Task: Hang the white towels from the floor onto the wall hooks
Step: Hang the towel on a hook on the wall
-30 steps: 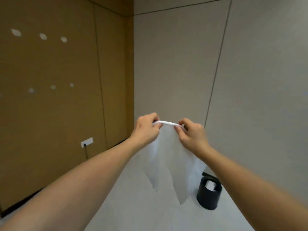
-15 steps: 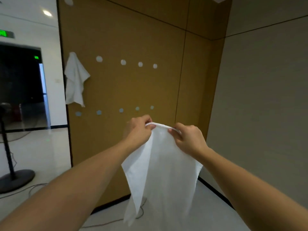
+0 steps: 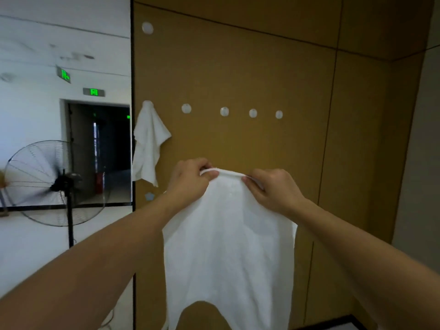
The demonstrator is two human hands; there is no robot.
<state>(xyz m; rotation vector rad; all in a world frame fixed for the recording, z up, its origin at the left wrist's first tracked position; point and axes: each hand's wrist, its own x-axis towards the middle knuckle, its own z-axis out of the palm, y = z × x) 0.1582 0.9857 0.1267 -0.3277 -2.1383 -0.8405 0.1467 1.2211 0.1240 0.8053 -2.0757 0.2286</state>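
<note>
White towel (image 3: 228,246) plain, lightly creased, hanging lengthwise at frame centre; top hem horizontal, pinched by left hand (image 3: 190,179) and right hand (image 3: 273,189).

A towel (image 3: 228,246) hangs before the wall (image 3: 262,67), right of another towel (image 3: 147,141) on a hook.

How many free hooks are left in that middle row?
4, all right of the hung towel: first, second, third, fourth. The held towel hides lower ones.
</note>
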